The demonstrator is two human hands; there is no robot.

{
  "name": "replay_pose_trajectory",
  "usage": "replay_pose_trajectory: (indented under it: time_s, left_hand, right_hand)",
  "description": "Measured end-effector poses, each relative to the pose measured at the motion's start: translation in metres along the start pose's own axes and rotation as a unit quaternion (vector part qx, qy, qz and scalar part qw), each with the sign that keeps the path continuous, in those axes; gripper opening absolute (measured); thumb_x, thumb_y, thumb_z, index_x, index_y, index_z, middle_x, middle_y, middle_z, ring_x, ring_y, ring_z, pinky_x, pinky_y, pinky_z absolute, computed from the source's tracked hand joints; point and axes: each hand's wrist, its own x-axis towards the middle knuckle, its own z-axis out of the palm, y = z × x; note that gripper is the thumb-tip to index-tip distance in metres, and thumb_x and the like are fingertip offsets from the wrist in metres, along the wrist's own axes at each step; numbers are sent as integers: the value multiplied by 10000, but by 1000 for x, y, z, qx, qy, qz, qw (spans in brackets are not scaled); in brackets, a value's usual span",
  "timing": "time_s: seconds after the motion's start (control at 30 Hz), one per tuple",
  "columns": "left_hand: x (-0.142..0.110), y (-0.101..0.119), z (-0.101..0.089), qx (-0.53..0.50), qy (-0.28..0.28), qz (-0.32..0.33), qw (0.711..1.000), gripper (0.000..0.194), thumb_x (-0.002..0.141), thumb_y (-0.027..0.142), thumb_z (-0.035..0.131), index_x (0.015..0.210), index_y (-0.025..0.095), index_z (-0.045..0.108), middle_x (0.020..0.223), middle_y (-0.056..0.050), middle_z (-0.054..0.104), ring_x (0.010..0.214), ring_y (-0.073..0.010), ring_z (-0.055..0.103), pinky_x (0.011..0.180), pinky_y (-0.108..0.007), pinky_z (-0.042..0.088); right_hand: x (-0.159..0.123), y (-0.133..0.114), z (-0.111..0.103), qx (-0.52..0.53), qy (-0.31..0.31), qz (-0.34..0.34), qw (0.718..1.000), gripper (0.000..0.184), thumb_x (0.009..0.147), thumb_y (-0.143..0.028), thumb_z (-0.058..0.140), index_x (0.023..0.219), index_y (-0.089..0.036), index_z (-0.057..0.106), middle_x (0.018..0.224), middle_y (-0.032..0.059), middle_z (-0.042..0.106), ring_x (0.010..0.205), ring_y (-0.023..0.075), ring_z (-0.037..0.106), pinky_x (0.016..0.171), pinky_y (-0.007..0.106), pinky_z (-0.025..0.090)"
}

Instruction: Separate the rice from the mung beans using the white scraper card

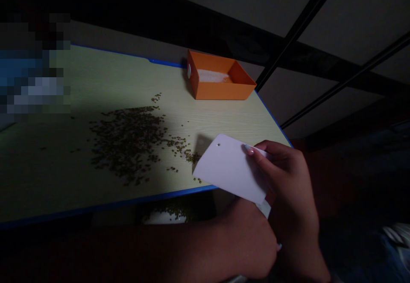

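My right hand (285, 176) pinches a white plastic card (230, 170) by its right side. The card's lower left corner rests on the pale wooden table (105, 82) near its blue front edge. Several small brownish-green beans (128, 142) lie scattered over the table left of the card, and a thin trail of them reaches its corner. My left forearm crosses below the table edge, with my left hand (253, 240) tucked under my right wrist; its grip is hidden. A white bowl (165, 218) with beans in it sits in the dark just below the table edge.
An orange open box (221, 91) with something white inside stands at the table's far right corner. A blurred-out patch (32, 65) covers the far left. Dark metal bars (301, 22) run behind the table. The scene is dim.
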Motion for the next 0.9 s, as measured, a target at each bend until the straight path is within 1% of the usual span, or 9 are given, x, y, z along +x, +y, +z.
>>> replay_pose_trajectory:
  time_s: [0.07,0.2,0.5,0.6,0.67,0.7,0.77,0.83,0.9]
  left_hand:
    - [0,1,-1,-4,-4,-4,1000,263,984,341,479,1045,147,647,997,-62,660,1180,-200,609,1225,-586,479]
    - [-2,3,-3,-6,-2,-5,1000,258,986,318,467,1063,149,645,1005,-57,661,1181,-204,611,1225,-595,479]
    - [0,2,0,3,5,-7,1000,250,985,308,465,1080,163,645,996,-59,660,1152,-203,623,1152,-559,549]
    - [-2,5,-1,13,29,-16,999,263,988,317,457,1047,152,653,969,-64,663,1138,-206,632,1105,-536,582]
    - [-3,6,-1,22,47,-24,998,297,994,328,429,1003,149,666,922,-66,663,1112,-216,644,1084,-550,590]
    - [-3,6,0,23,56,-24,998,313,997,337,419,991,151,670,910,-64,662,1090,-217,651,1074,-556,594]
    - [1,5,4,24,76,-19,997,306,995,342,427,995,159,672,928,-62,662,1076,-222,653,1071,-570,592]
    - [7,4,13,26,100,-13,995,253,980,333,489,1017,154,665,982,-65,661,1127,-233,634,1111,-593,568]
    - [15,3,27,18,109,-1,994,162,931,285,622,999,144,661,981,-54,658,1085,-215,640,1082,-530,599]
  right_hand:
    - [2,0,0,-8,-15,-11,1000,239,849,-369,744,697,-189,703,597,-18,588,547,91,461,454,222,293]
    - [5,0,-1,-15,-59,-42,997,246,845,-349,753,664,-192,697,567,-29,563,536,87,449,459,221,297]
    - [-2,-4,-6,-33,-71,-126,989,158,835,-324,789,699,-253,751,600,-36,659,537,104,536,483,243,354]
    - [-4,-2,-13,-65,-16,-174,982,151,836,-298,792,696,-266,745,603,-34,667,522,115,552,478,256,371]
    - [-7,-2,-18,-105,39,-206,972,140,852,-248,774,721,-271,730,602,-36,665,513,118,558,465,258,377]
    - [-9,-2,-19,-127,51,-227,964,136,862,-221,761,744,-275,722,612,-38,672,521,121,573,471,259,397]
    - [-16,-4,-21,-154,38,-286,945,137,882,-177,730,801,-286,711,663,-38,709,581,138,642,545,270,489]
    - [-26,-7,-20,-167,-8,-349,922,153,897,-146,701,882,-297,713,783,-28,777,728,174,735,716,317,591]
    - [-35,-9,-18,-196,-62,-401,893,208,909,-114,672,1009,-290,718,954,-3,826,901,203,781,869,360,624]
